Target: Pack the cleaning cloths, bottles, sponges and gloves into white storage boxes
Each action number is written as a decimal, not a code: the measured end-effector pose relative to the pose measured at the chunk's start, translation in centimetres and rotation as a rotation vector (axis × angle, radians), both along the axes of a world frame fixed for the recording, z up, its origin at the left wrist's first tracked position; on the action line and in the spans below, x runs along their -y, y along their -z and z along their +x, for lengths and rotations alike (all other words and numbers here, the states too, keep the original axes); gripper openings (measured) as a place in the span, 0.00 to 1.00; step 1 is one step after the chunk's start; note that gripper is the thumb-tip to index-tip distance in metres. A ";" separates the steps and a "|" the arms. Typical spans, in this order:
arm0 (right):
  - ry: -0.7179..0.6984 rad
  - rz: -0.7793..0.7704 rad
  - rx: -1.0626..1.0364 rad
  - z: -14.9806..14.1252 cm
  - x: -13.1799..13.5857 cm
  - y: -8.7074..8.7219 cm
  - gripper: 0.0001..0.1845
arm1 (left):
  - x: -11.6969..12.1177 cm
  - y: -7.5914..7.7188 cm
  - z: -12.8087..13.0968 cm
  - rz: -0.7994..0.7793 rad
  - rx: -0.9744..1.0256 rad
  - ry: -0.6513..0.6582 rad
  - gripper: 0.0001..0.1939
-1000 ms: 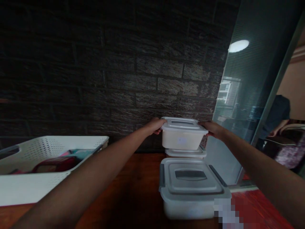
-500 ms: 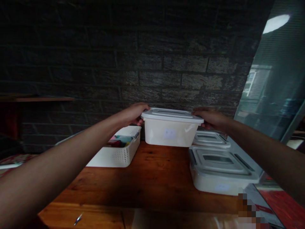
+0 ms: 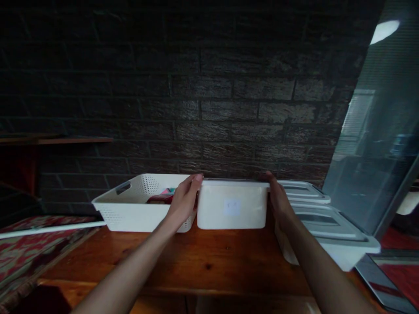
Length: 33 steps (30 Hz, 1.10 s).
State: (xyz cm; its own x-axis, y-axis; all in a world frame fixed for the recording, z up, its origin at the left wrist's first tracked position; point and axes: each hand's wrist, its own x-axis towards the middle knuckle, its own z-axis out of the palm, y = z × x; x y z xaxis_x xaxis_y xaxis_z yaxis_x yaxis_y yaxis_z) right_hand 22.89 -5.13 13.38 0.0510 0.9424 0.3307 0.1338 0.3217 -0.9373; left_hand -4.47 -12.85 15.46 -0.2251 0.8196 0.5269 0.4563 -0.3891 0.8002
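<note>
Nearest to us: both our forearms reach in from the bottom of the view, over the wooden table (image 3: 209,266). Its front edge crosses the lower part. At lower right, a flat grey slab (image 3: 381,285) with a reddish strip sits beside the table's right end; can't tell what it is.

Next, right side: a big lidded box (image 3: 343,255), pale body, grey-white lid shut, partly behind our right forearm.

Middle: the white box (image 3: 232,207), lid on, upright, square label on its front wall. We've got it by both ends. Left hand (image 3: 186,199) grasps the left end, thumb up at the lid corner; right hand (image 3: 278,199) grasps the right end near the lid rim, a fingertip showing above it. Box is at the table surface, between the basket and the lidded boxes; can't tell if the base bears fully on the wood.

Left of it: white basket (image 3: 131,218), open top, holed walls, red item (image 3: 160,199) plus pink and teal bits inside. Our left hand overlaps its right end in view. Further left, a white pole (image 3: 55,228) over patterned cloth (image 3: 19,250).

Behind the big lidded box: a smaller lid (image 3: 304,189), its body hidden.

Back: wooden shelf (image 3: 75,140) at left, dark brick wall (image 3: 196,87), glass panel (image 3: 369,152) at right.
</note>
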 end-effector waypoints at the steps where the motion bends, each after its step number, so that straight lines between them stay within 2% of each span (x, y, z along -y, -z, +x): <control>1: -0.001 0.007 -0.024 -0.2 0.2 0.6 0.39 | 0.3 0.6 0.0 0.038 -0.038 -0.026 0.27; 7: 0.004 0.002 -0.127 -0.4 1.4 2.6 0.37 | 0.6 3.7 0.0 0.027 -0.067 -0.039 0.21; 14: 0.094 -0.069 -0.090 -1.4 1.8 6.0 0.32 | -0.1 7.4 0.3 -0.056 -0.012 -0.083 0.18; 19: 0.080 -0.056 -0.051 -1.5 1.6 8.3 0.30 | -1.2 9.4 0.2 -0.031 0.043 -0.060 0.18; 25: 0.098 -0.045 -0.023 -1.2 1.7 8.7 0.29 | -1.7 10.6 -0.2 0.018 0.113 -0.060 0.19; 33: 0.147 -0.015 0.021 -1.3 2.0 8.6 0.31 | -1.4 10.9 -0.3 -0.010 0.100 -0.072 0.21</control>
State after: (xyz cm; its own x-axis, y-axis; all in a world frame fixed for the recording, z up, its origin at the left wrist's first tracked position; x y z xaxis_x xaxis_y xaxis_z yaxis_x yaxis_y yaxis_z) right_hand 21.60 -7.15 4.77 0.1818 0.9302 0.3190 0.1985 0.2830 -0.9384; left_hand -4.81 -11.41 4.56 -0.3350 0.8046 0.4904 0.4005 -0.3495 0.8470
